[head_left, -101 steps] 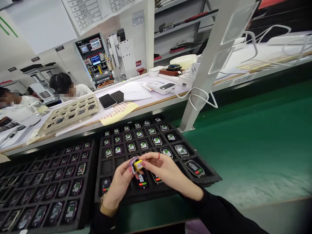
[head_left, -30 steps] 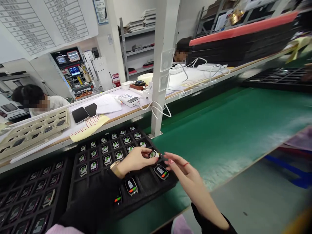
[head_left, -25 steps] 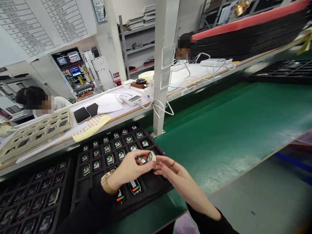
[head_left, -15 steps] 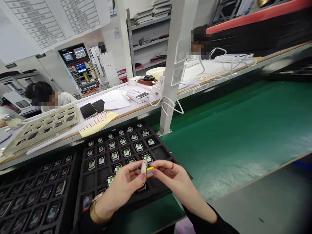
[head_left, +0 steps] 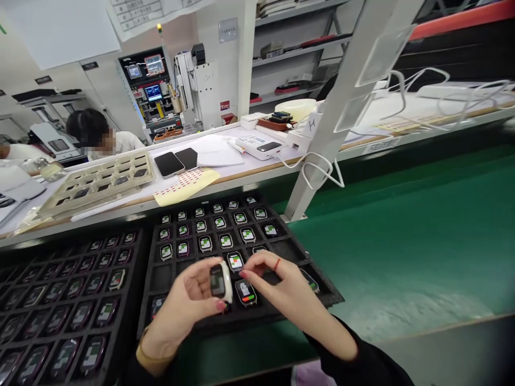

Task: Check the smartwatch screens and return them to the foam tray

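My left hand [head_left: 189,297] grips a smartwatch [head_left: 226,282] with a pale case and no strap, thumb below and fingers above. Its dark face is tilted toward me. Just right of it, my right hand [head_left: 284,284] has thumb and forefinger pinched together; whatever they may hold is hidden. Both hands are over a black foam tray [head_left: 163,277], where several watches sit in square pockets. One lit watch [head_left: 245,292] lies beneath the right fingers, showing a red and green bar. Another watch [head_left: 235,261] shows between the hands.
A second black tray [head_left: 134,257] of watches stands at left on the green bench [head_left: 402,241]. Behind, a raised shelf carries phones [head_left: 169,164], a cream tray [head_left: 100,179] and a white power bank [head_left: 261,147]. A metal post [head_left: 317,161] rises beyond the tray. A co-worker [head_left: 94,136] sits opposite.
The view has shifted left. My left hand has turned the watch so its face shows. My right fingers have drawn away from it, and the yellow piece between them is no longer visible.
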`<control>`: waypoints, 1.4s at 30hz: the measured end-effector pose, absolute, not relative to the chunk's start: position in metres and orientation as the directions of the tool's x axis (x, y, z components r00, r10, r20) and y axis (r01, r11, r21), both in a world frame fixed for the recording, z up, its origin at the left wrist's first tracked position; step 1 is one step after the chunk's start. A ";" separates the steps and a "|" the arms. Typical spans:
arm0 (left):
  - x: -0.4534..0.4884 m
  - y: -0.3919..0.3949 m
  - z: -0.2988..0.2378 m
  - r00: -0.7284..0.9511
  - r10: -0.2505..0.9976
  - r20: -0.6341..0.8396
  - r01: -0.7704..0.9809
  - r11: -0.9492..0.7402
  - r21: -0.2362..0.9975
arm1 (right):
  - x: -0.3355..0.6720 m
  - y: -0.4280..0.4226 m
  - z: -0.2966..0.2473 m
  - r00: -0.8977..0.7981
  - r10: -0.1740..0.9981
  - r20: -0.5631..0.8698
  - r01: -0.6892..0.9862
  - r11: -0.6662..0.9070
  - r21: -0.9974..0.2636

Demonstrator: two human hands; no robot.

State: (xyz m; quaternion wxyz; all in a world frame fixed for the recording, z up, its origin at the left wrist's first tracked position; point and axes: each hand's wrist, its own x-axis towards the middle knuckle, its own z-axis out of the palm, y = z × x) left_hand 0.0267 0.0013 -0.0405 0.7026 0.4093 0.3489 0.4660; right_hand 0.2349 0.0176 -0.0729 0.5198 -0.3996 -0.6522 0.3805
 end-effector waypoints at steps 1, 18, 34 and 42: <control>0.017 0.001 -0.036 0.266 0.960 -0.081 -0.365 0.179 0.914 | 0.232 0.019 -0.074 -0.218 0.898 0.383 0.201 0.425 -0.882; -0.036 -0.022 -0.024 -0.168 0.985 -0.042 -0.261 -0.004 0.965 | 0.153 0.066 -0.114 -0.742 0.633 0.220 0.423 0.697 -0.579; -0.054 -0.011 -0.053 -0.083 0.993 -0.086 -0.182 0.070 0.981 | 0.156 0.056 -0.114 -0.703 0.678 0.216 0.407 0.632 -0.660; -0.045 -0.006 -0.075 -0.119 0.988 -0.094 -0.137 0.077 0.988 | 0.159 0.052 -0.101 -0.628 0.741 0.239 0.362 0.550 -0.753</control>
